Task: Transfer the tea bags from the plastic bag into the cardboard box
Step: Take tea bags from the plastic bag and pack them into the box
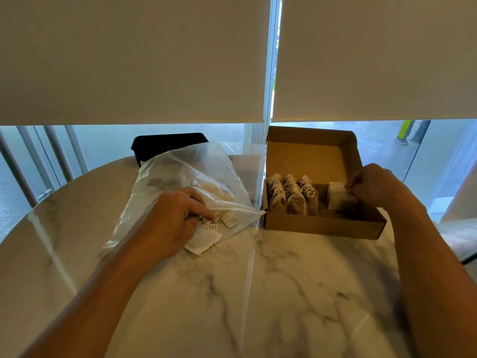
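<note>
A clear plastic bag (pixel 196 174) lies on the marble table, its mouth toward me. My left hand (pixel 175 215) sits at the bag's mouth and pinches pale tea bags (pixel 204 239) with printed paper tags. To the right stands an open cardboard box (pixel 322 224) holding rows of upright brownish tea bags (pixel 291 195) on its left side. My right hand (pixel 371 184) is inside the box at its right side, pinching white tea bags (pixel 335 195) by their tags.
A black tray (pixel 167 143) stands behind the plastic bag at the table's far edge. The round marble table (pixel 258 293) stretches toward me. Roller blinds and a glass window are behind it.
</note>
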Motion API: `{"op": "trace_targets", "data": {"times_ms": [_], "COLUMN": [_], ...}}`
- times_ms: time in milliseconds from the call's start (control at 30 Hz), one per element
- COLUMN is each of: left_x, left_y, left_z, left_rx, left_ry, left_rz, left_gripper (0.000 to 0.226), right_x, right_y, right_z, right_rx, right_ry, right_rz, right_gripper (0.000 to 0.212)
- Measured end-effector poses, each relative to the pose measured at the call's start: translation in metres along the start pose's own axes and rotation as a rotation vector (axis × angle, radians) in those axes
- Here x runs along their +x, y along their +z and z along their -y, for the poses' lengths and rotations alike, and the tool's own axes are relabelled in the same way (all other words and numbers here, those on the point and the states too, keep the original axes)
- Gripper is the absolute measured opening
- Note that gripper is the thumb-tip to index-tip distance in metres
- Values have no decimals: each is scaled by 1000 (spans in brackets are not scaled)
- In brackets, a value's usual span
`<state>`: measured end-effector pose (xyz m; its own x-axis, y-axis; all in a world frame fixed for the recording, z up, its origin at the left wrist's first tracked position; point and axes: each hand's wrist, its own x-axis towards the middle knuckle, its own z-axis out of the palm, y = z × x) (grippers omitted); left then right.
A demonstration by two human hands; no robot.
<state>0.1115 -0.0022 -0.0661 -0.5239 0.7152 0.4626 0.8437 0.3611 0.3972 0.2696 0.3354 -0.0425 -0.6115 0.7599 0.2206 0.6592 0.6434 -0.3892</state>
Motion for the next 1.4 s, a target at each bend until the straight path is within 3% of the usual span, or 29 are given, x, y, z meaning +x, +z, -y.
{"op": "trace_targets", "data": {"times_ms": [467, 867, 1067, 1233, 1400], "left_x": [0, -2, -6, -9, -9], "left_y": [1, -2, -9, -11, -12], "left_z": [-1, 5, 7, 3, 5], "left_rx": [8, 17, 77, 126, 166], "left_ry": [-17, -13, -1, -54, -43], "left_rz": [16, 47, 210, 331, 355], "left_gripper": [27, 30, 14, 34, 27], "right_x": [3, 8, 9, 9, 8], "right_y": [-2, 9, 10, 9, 6], "right_z": [-6, -8, -11, -13, -12], "right_rx": [-28, 4, 41, 70, 108], "right_ry": [-47, -36, -46, -39, 13], "right_rz": [-108, -80, -77, -47, -24], "right_gripper": [13, 12, 19, 23, 23]}}
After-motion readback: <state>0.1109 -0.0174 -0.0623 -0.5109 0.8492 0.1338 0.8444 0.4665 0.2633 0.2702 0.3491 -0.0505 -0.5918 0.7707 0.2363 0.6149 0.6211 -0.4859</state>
